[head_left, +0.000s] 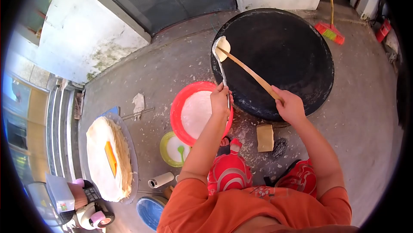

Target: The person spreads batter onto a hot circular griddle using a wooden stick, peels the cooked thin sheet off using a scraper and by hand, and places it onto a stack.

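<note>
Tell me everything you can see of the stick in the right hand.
The stick is long, slender, tan and slightly curved, apparently wood. The right hand grips its near end. It slants across the black griddle, its far tip at the bowl of the ladle; whether it touches the pale contents is unclear.

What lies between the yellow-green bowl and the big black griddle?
In the head view, the red basin lies between them, partly covered by the left hand.

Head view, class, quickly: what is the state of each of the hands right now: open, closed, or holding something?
Left hand: closed, holding a ladle by its handle.
Right hand: closed, holding a wooden stick.
</note>
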Demonstrator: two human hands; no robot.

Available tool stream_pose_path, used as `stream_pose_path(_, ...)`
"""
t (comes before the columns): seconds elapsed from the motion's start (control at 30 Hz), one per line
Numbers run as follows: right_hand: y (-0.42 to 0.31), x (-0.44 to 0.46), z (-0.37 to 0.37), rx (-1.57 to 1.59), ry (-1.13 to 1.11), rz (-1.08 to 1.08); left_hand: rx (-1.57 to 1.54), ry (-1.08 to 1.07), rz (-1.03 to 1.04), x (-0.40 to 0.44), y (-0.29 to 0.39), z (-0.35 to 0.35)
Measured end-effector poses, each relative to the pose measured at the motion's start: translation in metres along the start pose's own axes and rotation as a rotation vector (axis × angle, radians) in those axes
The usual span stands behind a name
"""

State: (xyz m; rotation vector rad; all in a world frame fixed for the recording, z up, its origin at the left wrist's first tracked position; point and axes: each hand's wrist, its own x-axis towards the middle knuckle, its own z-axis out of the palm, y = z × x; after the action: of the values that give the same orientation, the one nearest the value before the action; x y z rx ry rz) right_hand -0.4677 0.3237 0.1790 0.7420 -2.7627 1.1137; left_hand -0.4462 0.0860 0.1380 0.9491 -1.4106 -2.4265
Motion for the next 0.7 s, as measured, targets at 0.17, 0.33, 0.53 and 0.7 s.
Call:
stream_pose_path(0.17, 0.0, 0.006, -0.009, 0.012, 0.007, 0.0, 0.025, 0.081, -0.003, -0.004, -0.002, -0.005)
stream_pose_path(0.33, 0.015, 0.006, -0.001, -0.048, -0.048, 0.102, 0.193, 0.098, 0.157, -0.018, 0.003, -0.006)
stream_pose_path(0.53, 0.024, 0.002, 0.005, 0.089, -0.059, 0.16, 0.19, 0.022, 0.018, 0.005, 0.002, 0.001)
stream_pose_path(0.7, 0.022, -0.01, -0.024, -0.147, 0.054, 0.034, 0.302, 0.003, 0.099, 0.047, 0.026, 0.006)
